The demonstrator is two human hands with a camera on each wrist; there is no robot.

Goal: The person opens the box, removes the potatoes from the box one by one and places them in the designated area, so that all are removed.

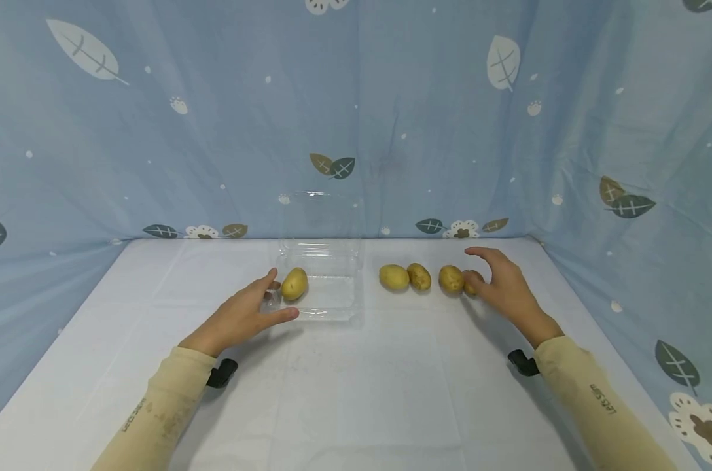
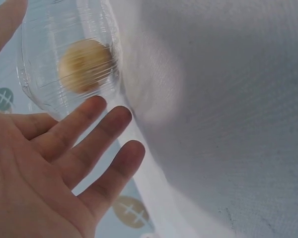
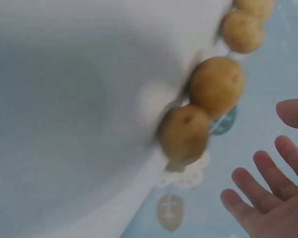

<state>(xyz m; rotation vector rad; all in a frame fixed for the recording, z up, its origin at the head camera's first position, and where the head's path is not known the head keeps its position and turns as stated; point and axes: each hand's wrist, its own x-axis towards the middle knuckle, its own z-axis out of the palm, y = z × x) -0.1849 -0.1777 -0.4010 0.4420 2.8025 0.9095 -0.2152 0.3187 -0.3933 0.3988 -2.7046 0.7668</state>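
A clear plastic clamshell box (image 1: 335, 292) lies on the table with its lid (image 1: 320, 216) raised at the back. Inside its left part sits one yellow potato (image 1: 294, 284), which shows through the ribbed wall in the left wrist view. My left hand (image 1: 238, 320) is at the box's left side with fingers spread; whether it touches the wall I cannot tell. To the right of the box, several potatoes stand in a row in two pairs. Over the rightmost potato (image 1: 472, 282), partly hidden by it, is my right hand (image 1: 512, 294), fingers apart and holding nothing.
The left pair is a smooth potato (image 1: 394, 277) and a browner potato (image 1: 419, 277); another potato (image 1: 451, 279) touches the rightmost one. A white cloth (image 1: 368, 392) covers the table. Blue patterned curtains (image 1: 427, 118) hang along its back and sides.
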